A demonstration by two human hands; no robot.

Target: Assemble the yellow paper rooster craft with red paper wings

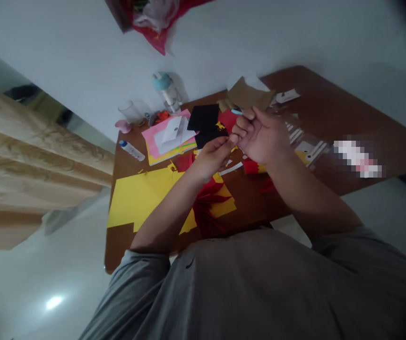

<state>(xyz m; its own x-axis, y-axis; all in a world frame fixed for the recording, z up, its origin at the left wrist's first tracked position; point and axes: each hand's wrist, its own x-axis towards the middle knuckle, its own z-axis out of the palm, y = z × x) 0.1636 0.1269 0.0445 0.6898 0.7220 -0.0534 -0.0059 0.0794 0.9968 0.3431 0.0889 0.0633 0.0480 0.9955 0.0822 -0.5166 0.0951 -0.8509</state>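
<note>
2 forearms extended, converging near 12 o'clock of the torso; fingertips meet. Right hand (261, 136): wrist bent back, fingers curled on pale-blue object (237, 112), which projects toward 10 o'clock. Left hand (214, 158): fingers pressed together; cannot tell what they pinch. Yellow sheets (149, 191): its 8 o'clock.

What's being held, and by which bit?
The right hand holds a pale-blue thing, one end poking out, the gripped part hidden. Left hand: can't tell.
</note>
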